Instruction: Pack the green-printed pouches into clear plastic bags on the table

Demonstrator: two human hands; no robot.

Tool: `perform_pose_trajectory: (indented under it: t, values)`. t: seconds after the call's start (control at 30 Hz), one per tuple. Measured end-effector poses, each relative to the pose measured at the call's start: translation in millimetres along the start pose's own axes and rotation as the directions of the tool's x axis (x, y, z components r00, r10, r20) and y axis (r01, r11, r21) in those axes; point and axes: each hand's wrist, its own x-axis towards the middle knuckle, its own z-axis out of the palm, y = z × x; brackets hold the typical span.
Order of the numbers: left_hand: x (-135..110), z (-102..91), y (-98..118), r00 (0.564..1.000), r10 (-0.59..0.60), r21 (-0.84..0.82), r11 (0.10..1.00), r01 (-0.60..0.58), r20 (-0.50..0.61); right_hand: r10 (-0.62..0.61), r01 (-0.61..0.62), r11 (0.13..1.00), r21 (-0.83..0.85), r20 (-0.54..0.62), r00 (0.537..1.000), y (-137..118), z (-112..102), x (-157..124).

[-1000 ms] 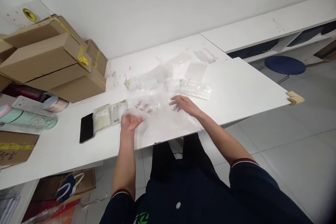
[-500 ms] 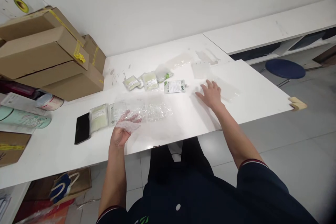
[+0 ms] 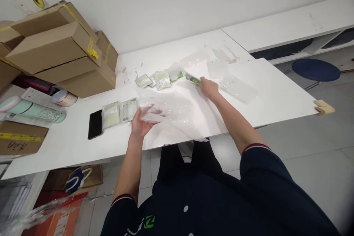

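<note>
My left hand (image 3: 141, 121) grips the end of a clear plastic bag (image 3: 177, 112) that lies spread over the white table (image 3: 265, 96). My right hand (image 3: 208, 87) reaches across the table and pinches a small green-and-white sachet (image 3: 193, 79), blurred by motion. Several pale green sachets (image 3: 162, 79) lie in a row just left of that hand. Two more sachets (image 3: 118, 111) rest beside my left hand. A flat stack of clear bags (image 3: 236, 87) sits to the right of my right hand.
A black phone (image 3: 94, 124) lies left of the sachets. Cardboard boxes (image 3: 55, 55) are stacked at the back left, with a mint-coloured bottle (image 3: 33, 110) and a small tub (image 3: 64, 98) near them. A blue stool (image 3: 315, 70) stands on the floor at right.
My right hand moved left from the stack of clear bags and closed on the green-and-white sachet. My left hand kept its hold on the clear bag and lifted it slightly.
</note>
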Motion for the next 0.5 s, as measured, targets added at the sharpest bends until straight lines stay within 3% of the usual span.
perform_pose_trajectory:
  t: [0.07,0.1,0.2,0.27,0.33,0.4,0.47,0.5]
  values:
    - [13.5,17.6,-6.1,0.998,0.003,-0.016,1.0,-0.002,0.069,0.129,-0.085,0.952,0.296,-0.133,0.983,25.7,-16.4,-12.5]
    - [21.2,28.0,-9.2,0.994,0.005,-0.03,1.0,-0.002,0.112,0.166,-0.064,0.897,0.436,-0.198,0.966,39.1,-24.8,-21.3]
    - [46.2,60.9,-17.0,0.976,0.024,-0.079,0.997,-0.007,0.215,0.157,0.138,0.774,0.618,-0.399,0.903,72.9,-52.8,-59.5]
    - [62.6,77.7,-20.5,0.968,0.031,-0.082,0.997,-0.011,0.247,0.113,0.246,0.778,0.578,-0.515,0.85,84.8,-72.1,-92.3]
    - [76.3,85.0,-23.0,0.971,-0.003,-0.003,1.0,0.004,0.238,0.078,0.281,0.821,0.497,-0.585,0.808,87.8,-86.9,-125.7]
    - [82.9,82.1,-25.2,0.992,-0.001,0.184,0.983,-0.023,0.129,0.037,0.261,0.881,0.394,-0.608,0.793,85.4,-93.0,-154.0]
    - [78.5,72.9,-28.1,0.981,0.189,0.446,0.882,-0.152,-0.038,-0.04,0.233,0.936,0.262,-0.581,0.813,81.3,-89.5,-173.2]
    - [71.7,68.1,-30.1,0.937,0.341,0.584,0.777,-0.235,-0.076,-0.097,0.234,0.954,0.188,-0.547,0.832,79.1,-85.2,-179.0]
